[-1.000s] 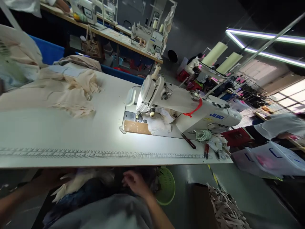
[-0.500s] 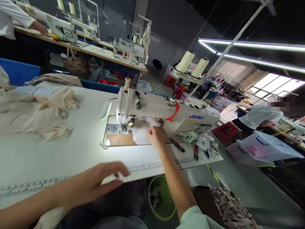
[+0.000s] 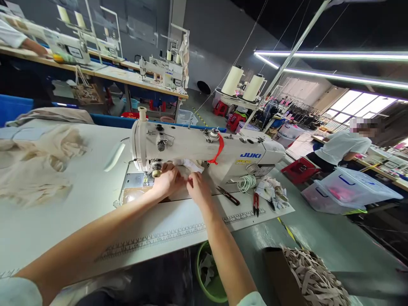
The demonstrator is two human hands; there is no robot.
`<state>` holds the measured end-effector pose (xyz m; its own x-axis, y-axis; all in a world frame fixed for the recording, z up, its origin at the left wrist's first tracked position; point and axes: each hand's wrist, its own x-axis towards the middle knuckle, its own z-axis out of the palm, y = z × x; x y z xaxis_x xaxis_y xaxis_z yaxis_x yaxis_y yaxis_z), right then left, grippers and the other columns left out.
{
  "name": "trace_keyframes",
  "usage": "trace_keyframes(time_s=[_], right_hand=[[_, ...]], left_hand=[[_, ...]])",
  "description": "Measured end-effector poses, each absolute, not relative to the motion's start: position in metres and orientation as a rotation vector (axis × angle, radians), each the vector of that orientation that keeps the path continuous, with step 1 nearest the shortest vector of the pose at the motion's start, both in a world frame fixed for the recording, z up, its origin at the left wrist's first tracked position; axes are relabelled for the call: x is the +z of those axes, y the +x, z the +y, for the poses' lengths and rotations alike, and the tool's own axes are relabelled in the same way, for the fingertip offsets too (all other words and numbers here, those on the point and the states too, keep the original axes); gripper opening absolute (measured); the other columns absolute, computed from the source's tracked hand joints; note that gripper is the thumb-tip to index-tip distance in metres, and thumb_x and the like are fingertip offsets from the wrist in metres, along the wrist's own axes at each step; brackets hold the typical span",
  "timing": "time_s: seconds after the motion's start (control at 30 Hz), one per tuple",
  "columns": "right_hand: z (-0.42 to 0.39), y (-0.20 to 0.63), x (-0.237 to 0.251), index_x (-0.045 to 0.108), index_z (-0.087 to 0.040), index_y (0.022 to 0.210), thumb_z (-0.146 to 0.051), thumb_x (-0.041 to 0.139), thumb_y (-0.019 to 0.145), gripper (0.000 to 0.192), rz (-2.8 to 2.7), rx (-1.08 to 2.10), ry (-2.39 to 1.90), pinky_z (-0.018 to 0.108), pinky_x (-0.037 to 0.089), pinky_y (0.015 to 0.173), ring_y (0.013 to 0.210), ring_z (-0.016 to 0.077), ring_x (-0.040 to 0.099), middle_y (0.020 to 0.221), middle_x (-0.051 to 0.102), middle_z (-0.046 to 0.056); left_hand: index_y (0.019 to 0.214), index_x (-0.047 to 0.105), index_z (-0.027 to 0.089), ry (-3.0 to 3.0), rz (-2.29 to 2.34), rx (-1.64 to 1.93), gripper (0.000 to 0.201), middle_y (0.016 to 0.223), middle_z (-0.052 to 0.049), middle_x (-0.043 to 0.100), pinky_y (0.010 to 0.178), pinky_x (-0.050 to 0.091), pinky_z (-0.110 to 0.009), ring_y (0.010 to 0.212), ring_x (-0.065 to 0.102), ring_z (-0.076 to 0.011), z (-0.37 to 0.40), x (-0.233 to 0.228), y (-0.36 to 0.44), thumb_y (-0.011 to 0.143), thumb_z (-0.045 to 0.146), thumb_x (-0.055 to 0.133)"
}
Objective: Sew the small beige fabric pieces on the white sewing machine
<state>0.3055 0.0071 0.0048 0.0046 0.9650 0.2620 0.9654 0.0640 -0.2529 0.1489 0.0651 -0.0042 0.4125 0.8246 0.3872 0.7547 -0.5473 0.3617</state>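
A white JUKI sewing machine stands on the white table. My left hand rests on the machine bed just right of the needle area, its fingers curled over a small white cloth piece under the machine arm. My right hand is beside it, fingertips pinching the same cloth from the right. The cloth is mostly hidden by both hands.
A heap of cream fabric lies at the table's left. Thread snips, red-handled snips, a cord coil and scraps sit right of the machine. A green basket and a box of strips are below. A seated person works at right.
Both hands rose from my lap to the machine: the right reached the white cloth first, then the left moved forward to join it. The view swung left and levelled.
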Motion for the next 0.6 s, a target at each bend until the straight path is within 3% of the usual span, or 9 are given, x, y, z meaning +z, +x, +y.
trace_keyframes(time_s=[0.2, 0.37, 0.6], right_hand=[[0.002, 0.302, 0.009, 0.063, -0.014, 0.111, -0.01, 0.053, 0.096, 0.018, -1.985, 0.012, -1.898, 0.03, 0.05, 0.074, 0.097, 0.0218, 0.067, 0.113, 0.067, 0.012], [0.0, 0.299, 0.009, 0.062, -0.014, 0.114, -0.011, 0.052, 0.097, 0.02, -2.02, 0.013, -1.964, 0.03, 0.049, 0.071, 0.094, 0.021, 0.066, 0.118, 0.064, 0.012], [0.004, 0.302, 0.001, 0.065, -0.017, 0.11, -0.013, 0.051, 0.097, 0.019, -2.043, -0.053, -1.955, 0.029, 0.047, 0.072, 0.095, 0.0208, 0.065, 0.119, 0.063, 0.012]], left_hand=[[0.088, 0.059, 0.019, 2.626, 1.267, 0.837, 0.013, 0.1, -0.015, 0.069, 0.091, 0.053, -0.042, 0.108, 0.063, -0.0315, 0.05, 0.006, 0.147, 0.096, 0.023, 0.049], [0.101, 0.049, 0.022, 2.492, 1.177, 0.753, 0.012, 0.068, -0.001, 0.06, 0.057, 0.041, -0.031, 0.059, 0.058, -0.0202, 0.026, 0.003, 0.113, 0.097, 0.027, 0.039], [0.115, 0.048, 0.023, 2.202, 1.537, 0.513, 0.027, 0.065, 0.004, 0.063, 0.063, 0.04, -0.032, 0.065, 0.064, -0.0221, 0.006, 0.015, 0.014, 0.096, 0.038, 0.038]])
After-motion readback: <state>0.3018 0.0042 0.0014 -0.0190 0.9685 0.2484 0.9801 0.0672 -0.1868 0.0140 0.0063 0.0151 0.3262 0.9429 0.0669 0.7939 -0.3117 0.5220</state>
